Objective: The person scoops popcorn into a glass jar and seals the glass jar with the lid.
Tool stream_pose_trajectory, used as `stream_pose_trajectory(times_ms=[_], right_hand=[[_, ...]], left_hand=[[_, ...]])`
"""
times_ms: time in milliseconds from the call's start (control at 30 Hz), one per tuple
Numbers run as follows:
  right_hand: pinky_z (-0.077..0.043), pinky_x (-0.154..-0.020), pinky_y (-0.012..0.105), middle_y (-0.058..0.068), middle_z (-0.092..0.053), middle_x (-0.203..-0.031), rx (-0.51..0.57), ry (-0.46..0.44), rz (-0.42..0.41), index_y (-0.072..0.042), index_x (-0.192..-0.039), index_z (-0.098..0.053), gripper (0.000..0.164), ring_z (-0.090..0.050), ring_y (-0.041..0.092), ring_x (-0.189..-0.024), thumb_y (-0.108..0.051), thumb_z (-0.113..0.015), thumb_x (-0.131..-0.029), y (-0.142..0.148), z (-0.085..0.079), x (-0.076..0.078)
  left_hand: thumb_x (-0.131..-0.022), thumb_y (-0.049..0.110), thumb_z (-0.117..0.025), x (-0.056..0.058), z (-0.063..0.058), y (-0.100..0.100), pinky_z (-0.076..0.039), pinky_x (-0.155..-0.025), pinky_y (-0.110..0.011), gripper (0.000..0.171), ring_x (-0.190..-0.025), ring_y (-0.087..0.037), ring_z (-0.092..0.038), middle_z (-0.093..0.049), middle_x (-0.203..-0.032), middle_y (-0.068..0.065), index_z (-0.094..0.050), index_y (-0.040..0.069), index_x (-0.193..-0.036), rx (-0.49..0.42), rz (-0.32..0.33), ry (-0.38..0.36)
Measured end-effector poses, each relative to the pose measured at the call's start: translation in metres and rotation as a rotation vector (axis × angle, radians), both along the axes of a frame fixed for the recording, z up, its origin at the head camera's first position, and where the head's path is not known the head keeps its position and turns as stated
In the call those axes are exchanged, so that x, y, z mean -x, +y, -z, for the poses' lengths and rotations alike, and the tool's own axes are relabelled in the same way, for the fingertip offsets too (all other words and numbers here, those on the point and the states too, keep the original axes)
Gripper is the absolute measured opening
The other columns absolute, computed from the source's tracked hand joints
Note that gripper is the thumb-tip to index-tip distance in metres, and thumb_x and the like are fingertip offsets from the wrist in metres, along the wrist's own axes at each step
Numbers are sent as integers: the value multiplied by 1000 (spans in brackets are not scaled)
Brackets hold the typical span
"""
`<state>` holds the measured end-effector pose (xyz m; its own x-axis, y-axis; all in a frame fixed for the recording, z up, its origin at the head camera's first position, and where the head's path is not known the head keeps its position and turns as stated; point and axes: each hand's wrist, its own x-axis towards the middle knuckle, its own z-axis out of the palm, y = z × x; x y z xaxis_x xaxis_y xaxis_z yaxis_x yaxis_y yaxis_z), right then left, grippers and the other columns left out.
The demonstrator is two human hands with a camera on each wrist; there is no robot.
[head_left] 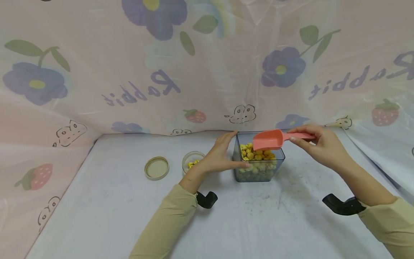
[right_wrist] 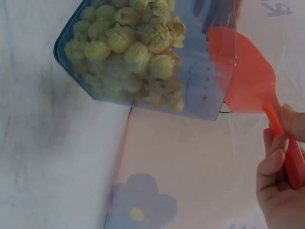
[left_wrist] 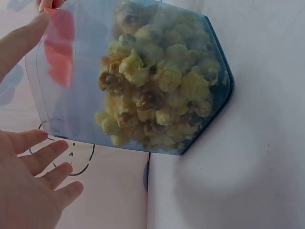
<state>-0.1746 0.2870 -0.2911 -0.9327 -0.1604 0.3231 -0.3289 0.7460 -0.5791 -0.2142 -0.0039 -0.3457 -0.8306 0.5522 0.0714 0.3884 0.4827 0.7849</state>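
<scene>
A clear bluish square container (head_left: 255, 175) stands on the table, partly filled with yellow popcorn (left_wrist: 157, 81). My right hand (head_left: 323, 146) grips the handle of a coral-red scoop (head_left: 270, 139), its bowl over the container's opening. In the right wrist view the scoop (right_wrist: 248, 71) overlaps the container's rim, and the right fingers (right_wrist: 271, 164) curl round the handle. My left hand (head_left: 217, 154) is spread at the container's left side, thumb along the front near the rim. The left wrist view shows those fingers (left_wrist: 45, 157) extended and apart, fingertips right at the rim.
A round clear jar (head_left: 188, 158) with a little popcorn stands left of the container, partly hidden by the left hand. Farther left lies a round beige lid (head_left: 156, 168). A patterned pink sheet (head_left: 210, 64) rises behind the white table (head_left: 97, 201).
</scene>
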Motion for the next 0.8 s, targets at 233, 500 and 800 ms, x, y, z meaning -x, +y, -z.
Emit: stream_pose_trajectory(times_ms=[233, 500, 800], right_hand=[[-32, -50, 19, 3, -61, -91, -105, 116, -30, -6, -105, -70, 22, -42, 4, -66, -10, -73, -84, -3, -3, -1], [-28, -51, 17, 1, -58, -82, -238, 272, -119, -4, -100, -70, 25, -38, 4, -65, -4, -79, -76, -4, -9, 4], [-39, -52, 20, 3, -62, -85, -365, 313, -160, -4, -94, -71, 22, -43, 9, -66, -1, -79, -73, -19, -22, 5]], left_hand=[[-74, 39, -81, 0, 0, 1, -25, -116, -52, 104, -147, -25, -15, -20, -159, -6, -18, 21, -154, 3, 0, 0], [-73, 38, -83, 2, 1, 1, -27, -116, -50, 102, -145, -23, -20, -24, -157, -3, -22, 21, -153, -13, -16, -15], [-73, 36, -83, 1, 2, 3, -28, -117, -46, 101, -145, -20, -23, -27, -156, 0, -22, 20, -152, -35, -18, -16]])
